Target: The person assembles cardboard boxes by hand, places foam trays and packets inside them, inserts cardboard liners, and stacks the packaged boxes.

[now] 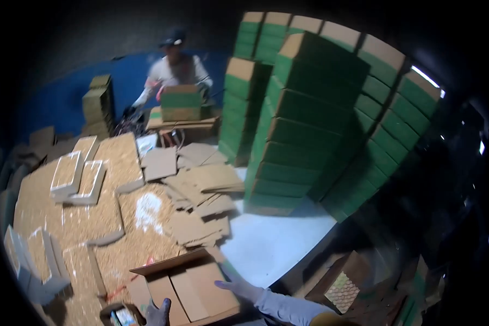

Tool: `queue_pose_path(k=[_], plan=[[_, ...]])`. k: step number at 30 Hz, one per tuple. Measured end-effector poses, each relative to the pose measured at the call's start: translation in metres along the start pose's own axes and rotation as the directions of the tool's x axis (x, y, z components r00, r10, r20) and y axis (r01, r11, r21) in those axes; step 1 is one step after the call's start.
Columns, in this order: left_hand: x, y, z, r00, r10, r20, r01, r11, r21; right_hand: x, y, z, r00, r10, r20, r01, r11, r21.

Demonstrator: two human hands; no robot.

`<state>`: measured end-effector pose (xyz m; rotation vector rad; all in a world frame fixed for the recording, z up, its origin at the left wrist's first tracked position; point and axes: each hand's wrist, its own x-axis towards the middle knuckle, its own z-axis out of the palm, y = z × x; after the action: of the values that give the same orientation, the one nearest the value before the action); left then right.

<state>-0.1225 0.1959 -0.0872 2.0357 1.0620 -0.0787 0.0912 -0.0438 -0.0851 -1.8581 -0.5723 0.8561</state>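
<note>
A brown cardboard box lies in front of me, one long flap raised along its far side and inner flaps folded flat with a dark gap between them. My left hand, in a greyish glove, grips the box's near left side, thumb up; its lower part is cut off by the frame edge. On the box's right side is my right hand, also gloved, its thumb reaching over the top edge. Some of its fingers are hard to make out. Just left of the box sits a small open carton with items inside.
Flattened cardboard pieces lie beyond the box. Tan granular material with white trays covers the left. Tall stacks of green-and-brown boxes stand at right on a white surface. A co-worker handles a green box at the back.
</note>
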Motion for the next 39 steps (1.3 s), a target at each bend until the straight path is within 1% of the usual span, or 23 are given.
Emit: queue_pose_path(k=[1,2,3,5,6,7,9,11,12,13,14,16,18,20,23,26,28,30,33,36,37,38,39], plan=[[0.011,0.016,-0.004,0.955,0.293,-0.038,-0.291,0.955,0.056,-0.01,0.004,-0.016,0.992,-0.068,-0.103,0.087,0.976,0.198],[0.026,0.046,-0.003,0.904,0.426,-0.024,-0.425,0.893,-0.148,-0.025,0.009,-0.037,0.973,-0.116,-0.202,0.186,0.908,0.376],[0.039,0.08,0.0,0.839,0.543,-0.032,-0.519,0.781,-0.347,-0.041,0.023,-0.063,0.952,-0.038,-0.303,0.18,0.872,0.455],[0.03,0.202,-0.02,0.763,0.646,0.018,-0.459,0.561,-0.689,-0.078,0.068,-0.131,0.878,0.117,-0.464,0.238,0.735,0.635],[0.058,0.235,-0.014,0.582,0.804,-0.118,-0.709,0.431,-0.559,-0.097,0.102,-0.176,0.833,0.191,-0.519,0.3,0.632,0.715],[0.062,0.292,-0.022,0.483,0.856,-0.186,-0.791,0.336,-0.512,-0.111,0.147,-0.218,0.727,0.047,-0.685,0.517,0.618,0.592],[0.072,0.404,-0.033,0.157,0.91,-0.384,-0.935,0.011,-0.355,-0.151,0.128,-0.312,0.473,0.088,-0.877,0.751,0.479,0.454],[0.083,0.518,-0.045,-0.026,0.906,-0.423,-0.971,-0.123,-0.205,-0.22,0.145,-0.466,0.432,-0.357,-0.828,0.824,0.53,0.202],[0.1,0.574,-0.045,-0.145,0.864,-0.482,-0.975,-0.208,-0.081,-0.223,0.159,-0.535,0.331,-0.444,-0.833,0.853,0.518,0.063],[0.106,0.624,-0.046,-0.169,0.826,-0.538,-0.98,-0.2,0.0,-0.236,0.001,-0.495,0.248,-0.387,-0.888,0.933,0.343,0.111],[0.11,0.663,-0.044,-0.114,0.82,-0.56,-0.984,-0.17,-0.049,-0.251,-0.04,-0.53,0.359,-0.402,-0.842,0.926,0.264,0.269],[0.13,0.713,-0.029,-0.018,0.858,-0.514,-0.946,-0.181,-0.268,-0.269,-0.115,-0.609,0.397,-0.391,-0.831,0.908,0.299,0.293],[0.145,0.725,-0.016,-0.115,0.816,-0.567,-0.969,-0.219,-0.119,-0.259,-0.17,-0.7,0.477,-0.635,-0.608,0.878,0.312,0.363],[0.146,0.721,-0.005,-0.054,0.753,-0.655,-0.962,-0.216,-0.169,-0.23,-0.238,-0.734,0.41,-0.633,-0.657,0.912,0.3,0.28],[0.129,0.709,-0.003,-0.052,0.701,-0.711,-0.909,-0.328,-0.258,-0.157,-0.304,-0.751,0.314,-0.596,-0.739,0.939,0.309,0.15],[0.134,0.711,0.0,-0.011,0.71,-0.704,-0.927,-0.271,-0.259,-0.079,-0.33,-0.752,0.269,-0.568,-0.778,0.934,0.35,0.067],[0.152,0.705,-0.006,-0.071,0.723,-0.687,-0.99,-0.137,-0.042,-0.035,-0.335,-0.741,0.259,-0.55,-0.794,0.922,0.386,0.034],[0.146,0.714,-0.008,-0.104,0.618,-0.779,-0.985,-0.174,-0.006,0.004,-0.33,-0.728,0.254,-0.537,-0.804,0.902,0.432,-0.004],[0.12,0.716,-0.01,0.144,0.768,-0.624,-0.93,-0.11,-0.35,0.046,-0.315,-0.706,0.254,-0.529,-0.81,0.86,0.507,-0.061],[0.124,0.711,-0.008,0.153,0.824,-0.546,-0.986,0.094,-0.134,0.063,-0.297,-0.69,0.232,-0.528,-0.817,0.829,0.546,-0.118],[0.123,0.7,-0.012,0.193,0.881,-0.431,-0.981,0.174,-0.083,0.065,-0.288,-0.685,0.216,-0.532,-0.819,0.823,0.55,-0.141],[0.132,0.683,-0.009,0.016,0.913,-0.407,-0.997,0.046,0.064,0.065,-0.277,-0.678,0.186,-0.545,-0.817,0.824,0.54,-0.173],[0.137,0.654,-0.007,-0.069,0.919,-0.389,-0.949,0.06,0.309,0.063,-0.262,-0.671,0.154,-0.553,-0.819,0.825,0.528,-0.201]])
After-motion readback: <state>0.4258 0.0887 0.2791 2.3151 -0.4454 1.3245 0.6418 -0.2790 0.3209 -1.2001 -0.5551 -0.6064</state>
